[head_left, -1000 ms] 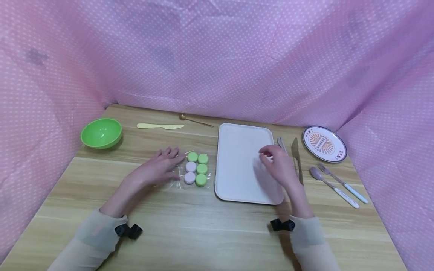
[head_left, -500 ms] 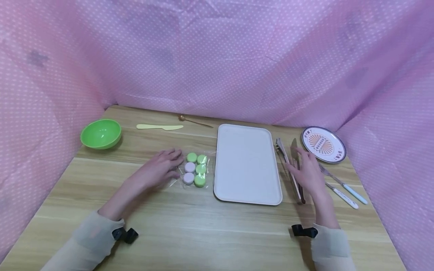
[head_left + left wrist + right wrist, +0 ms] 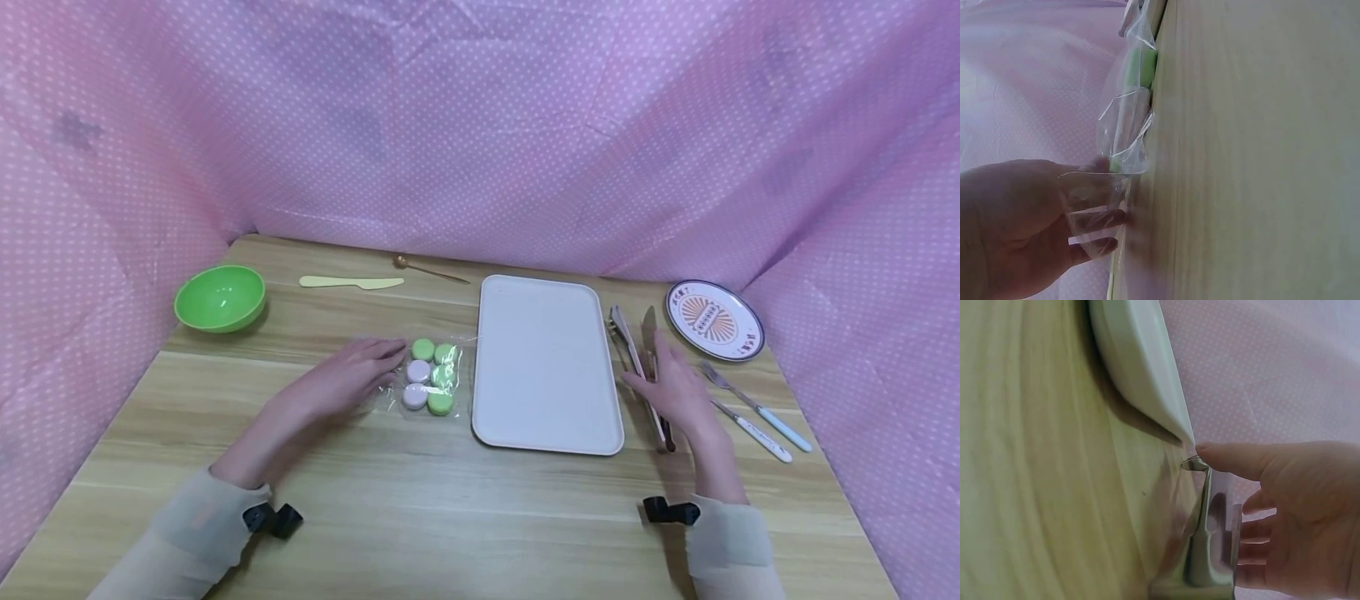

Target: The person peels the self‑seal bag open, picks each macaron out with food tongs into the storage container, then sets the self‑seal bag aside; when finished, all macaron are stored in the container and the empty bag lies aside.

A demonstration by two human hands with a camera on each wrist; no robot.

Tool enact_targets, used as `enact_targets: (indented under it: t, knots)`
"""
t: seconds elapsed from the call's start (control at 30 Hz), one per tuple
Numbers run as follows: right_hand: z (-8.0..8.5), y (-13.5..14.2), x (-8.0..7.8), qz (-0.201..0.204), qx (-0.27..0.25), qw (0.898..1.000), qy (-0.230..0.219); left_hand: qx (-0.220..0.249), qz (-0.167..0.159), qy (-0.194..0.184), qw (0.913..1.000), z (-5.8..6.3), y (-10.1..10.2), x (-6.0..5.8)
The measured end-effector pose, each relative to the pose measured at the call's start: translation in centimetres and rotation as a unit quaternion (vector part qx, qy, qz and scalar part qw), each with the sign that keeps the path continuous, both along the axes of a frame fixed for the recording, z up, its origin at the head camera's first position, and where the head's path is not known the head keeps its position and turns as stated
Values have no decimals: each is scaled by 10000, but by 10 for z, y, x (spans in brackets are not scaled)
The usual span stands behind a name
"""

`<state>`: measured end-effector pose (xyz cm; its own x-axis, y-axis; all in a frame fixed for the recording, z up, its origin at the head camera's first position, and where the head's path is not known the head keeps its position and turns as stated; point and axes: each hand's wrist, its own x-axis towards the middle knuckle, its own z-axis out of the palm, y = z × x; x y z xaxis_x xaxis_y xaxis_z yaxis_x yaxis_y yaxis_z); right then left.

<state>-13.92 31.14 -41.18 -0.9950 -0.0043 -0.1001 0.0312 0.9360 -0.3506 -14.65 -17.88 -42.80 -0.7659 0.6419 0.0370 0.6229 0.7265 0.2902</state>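
My left hand reaches the left edge of a clear plastic pack of green and lilac macarons. In the left wrist view its loose film spreads in front of my relaxed fingers. Between the white tray and the plate, my right hand hovers with thumb and fingers spread. Beneath and beside it lie silver tongs and a dark-bladed table knife. The right wrist view shows the thumb over the tongs, fingers beyond them; part of the knife is hidden.
A green bowl stands at the far left. Along the back lie a yellow knife and a thin gold spoon. At the right are a patterned plate, a fork and a white-handled utensil, partly hidden.
My right hand has moved right from above the tray to above the tongs and knife, its fingers opening out. The left hand has shifted only slightly at the macaron pack.
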Motion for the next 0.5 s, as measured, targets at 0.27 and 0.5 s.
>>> enact_targets:
  t: [0.27,0.5]
  knots:
    - [-2,1,-1,-25,23,10000,-20,444,439,-229,9978,3,3,-3]
    - [-4,3,-2,64,30,9998,209,707,715,3,9949,6,4,-3]
